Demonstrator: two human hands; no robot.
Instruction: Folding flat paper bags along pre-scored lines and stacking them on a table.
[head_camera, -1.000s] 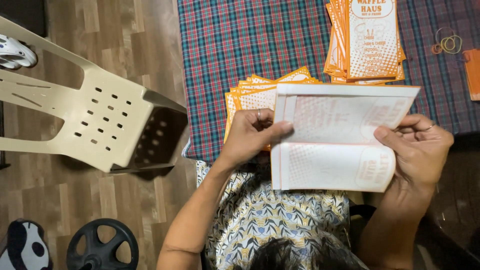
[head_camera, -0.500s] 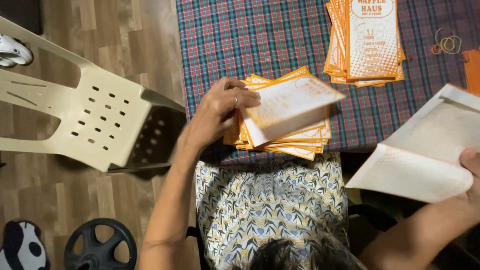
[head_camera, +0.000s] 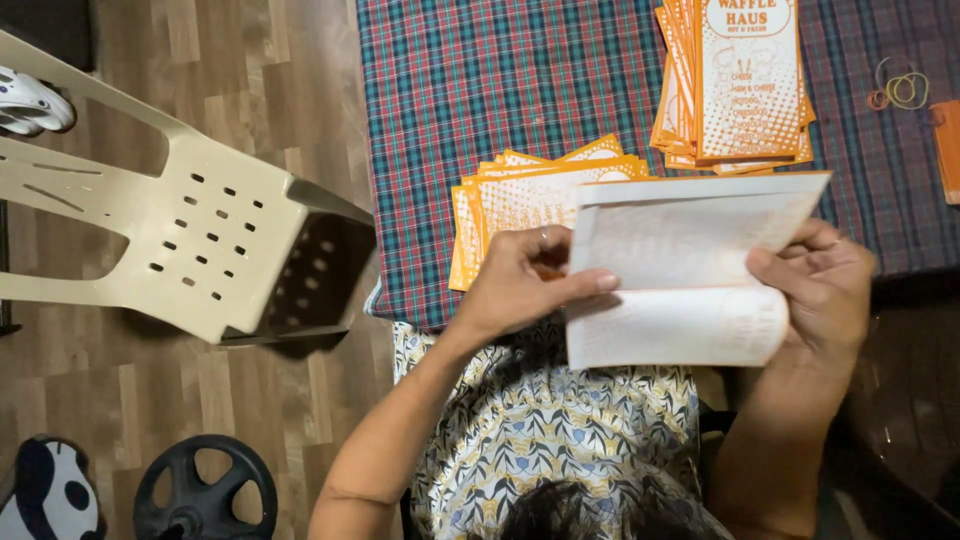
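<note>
The folded leaflet (head_camera: 690, 270) I hold hides the right part of the orange stack (head_camera: 530, 200) behind it. Its print is too blurred to read. Beyond the leaflet, the upright stack (head_camera: 735, 80) is cut by the top edge.

Orange-and-white printed paper bags (head_camera: 738, 85) lie stacked on the tablecloth (another stack (head_camera: 520, 200) nearer).

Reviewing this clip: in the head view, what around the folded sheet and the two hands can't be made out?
- Head view: the white orange-edged folded paper sheet hides the right hand fingertips and the left hand palm, so each grip is only partly seen.
- The lower stack of orange-bordered leaflets has its right part covered by the sheet.
- The orange flat object on the plaid tablecloth is cut off by the right edge.
- The sheet's print is too blurred to read.
</note>
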